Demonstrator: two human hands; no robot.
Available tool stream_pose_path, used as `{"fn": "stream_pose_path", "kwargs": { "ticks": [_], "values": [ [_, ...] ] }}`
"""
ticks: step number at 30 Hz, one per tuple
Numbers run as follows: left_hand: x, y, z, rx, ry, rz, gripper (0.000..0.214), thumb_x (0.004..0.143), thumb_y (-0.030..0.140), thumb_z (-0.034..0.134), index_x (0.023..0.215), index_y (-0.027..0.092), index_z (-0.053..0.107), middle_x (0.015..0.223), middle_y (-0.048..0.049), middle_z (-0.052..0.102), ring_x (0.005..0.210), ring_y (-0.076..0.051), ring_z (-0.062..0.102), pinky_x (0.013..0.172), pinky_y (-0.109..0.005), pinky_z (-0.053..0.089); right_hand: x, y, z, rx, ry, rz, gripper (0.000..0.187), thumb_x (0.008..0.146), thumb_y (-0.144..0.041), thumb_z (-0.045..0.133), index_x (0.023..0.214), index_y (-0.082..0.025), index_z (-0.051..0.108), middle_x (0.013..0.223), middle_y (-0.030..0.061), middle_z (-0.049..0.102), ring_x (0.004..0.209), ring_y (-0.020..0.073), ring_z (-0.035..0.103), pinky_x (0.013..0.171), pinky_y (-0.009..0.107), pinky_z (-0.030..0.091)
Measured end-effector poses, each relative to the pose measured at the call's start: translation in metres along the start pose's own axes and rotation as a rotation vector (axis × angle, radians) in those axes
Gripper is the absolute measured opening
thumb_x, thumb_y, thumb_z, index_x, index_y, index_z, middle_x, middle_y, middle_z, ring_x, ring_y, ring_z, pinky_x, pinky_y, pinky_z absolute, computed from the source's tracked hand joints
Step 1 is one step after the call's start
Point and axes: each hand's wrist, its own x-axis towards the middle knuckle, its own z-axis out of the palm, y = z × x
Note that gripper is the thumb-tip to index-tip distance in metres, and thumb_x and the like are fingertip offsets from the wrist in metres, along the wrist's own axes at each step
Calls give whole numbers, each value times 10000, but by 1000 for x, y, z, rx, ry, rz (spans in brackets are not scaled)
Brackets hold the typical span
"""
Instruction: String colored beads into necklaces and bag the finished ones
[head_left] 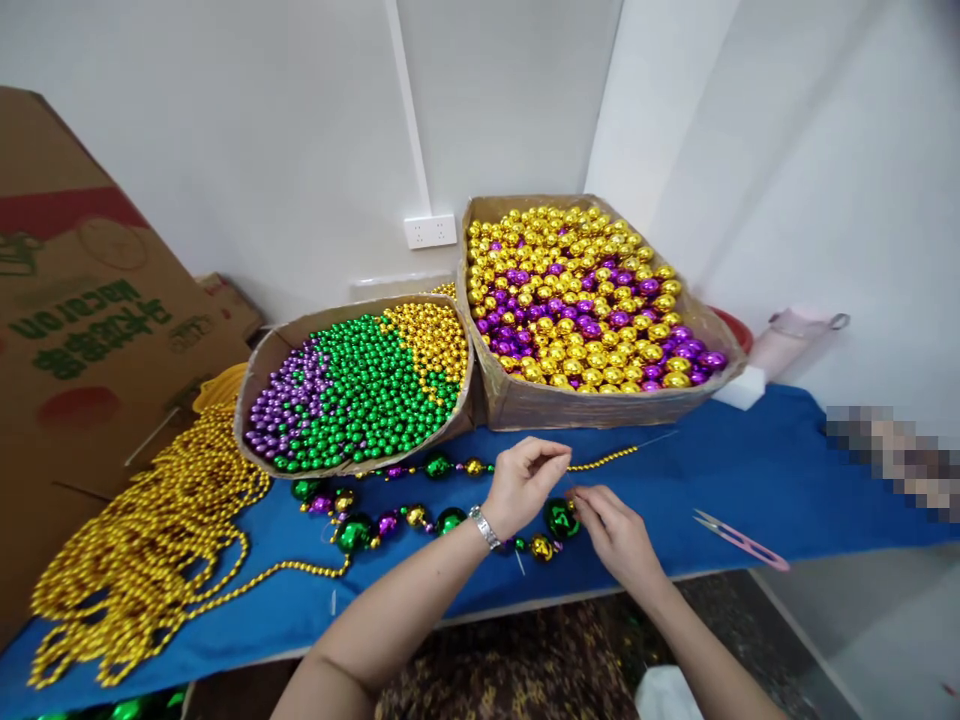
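My left hand [529,487], with a metal watch band at the wrist, is closed in a pinch on a thin, pale thread [568,478] that is hard to make out. Just right of it and lower, my right hand [621,540] pinches the end of a beaded garland, by a small gold bead and a large green ball [561,518]. The garland [388,524] of green, gold and purple balls runs left across the blue cloth and loops back behind my left hand. A short run of small gold beads [604,460] ends in a loose thread at the right.
Behind the hands stand a box of small purple, green and gold beads [360,395] and a larger box of gold and purple balls [570,310]. Gold bead strands [150,530] are heaped at left beside a carton [90,330]. Pink-handled scissors [742,540] lie at right.
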Motion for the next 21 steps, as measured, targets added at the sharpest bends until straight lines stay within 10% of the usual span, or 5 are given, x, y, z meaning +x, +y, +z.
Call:
{"fn": "stream_pose_path", "kwargs": {
  "ticks": [8, 21],
  "values": [
    [-33, -39, 30, 571, -390, -12, 858, 694, 378, 656, 1397, 125, 235, 1214, -180, 533, 1100, -330, 497, 922, -477, 423, 2, 4, -1, 280, 101, 214, 340, 870, -451, 473, 1019, -181, 616, 590, -11, 571, 531, 131, 573, 500, 224, 491],
    [-26, -47, 20, 969, -554, 18, 608, 707, 358, 583, 1265, 237, 374, 1114, -102, 507, 969, -297, 544, 776, -407, 488, -1, 19, -17, 681, 423, 404, 389, 713, -539, 659, 875, -191, 597, 558, -63, 474, 431, 61, 444, 394, 176, 360]
  ]
}}
